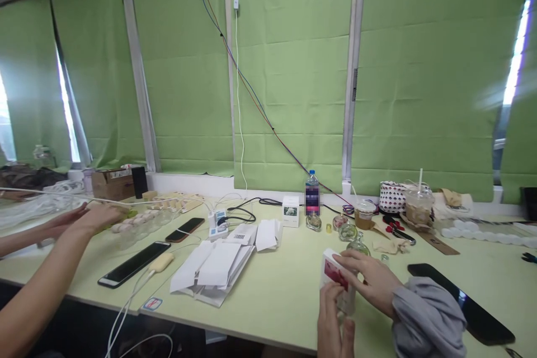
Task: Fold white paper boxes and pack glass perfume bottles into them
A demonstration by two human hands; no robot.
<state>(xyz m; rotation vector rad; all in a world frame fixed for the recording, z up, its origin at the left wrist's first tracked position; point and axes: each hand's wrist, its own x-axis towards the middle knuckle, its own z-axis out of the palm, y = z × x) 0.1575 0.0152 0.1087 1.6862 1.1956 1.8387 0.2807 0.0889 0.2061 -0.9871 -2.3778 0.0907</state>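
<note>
My right hand (369, 282), in a grey sleeve, curls over a small white box with a red print (333, 273) near the table's front edge. From below, my left hand (333, 321) grips the lower side of the same box with its fingers pressed together. Something clear, perhaps glass, shows just under the box, but I cannot make it out. Just behind the box stand small glass bottles (348, 232).
A co-worker's arms (62, 235) reach over the table at the left towards a row of small jars (138, 224). Flattened white cartons (218, 265), phones (134, 263), a black tablet (461, 302), a water bottle (312, 193), an iced drink cup (418, 204) and cables lie on the green table (277, 291).
</note>
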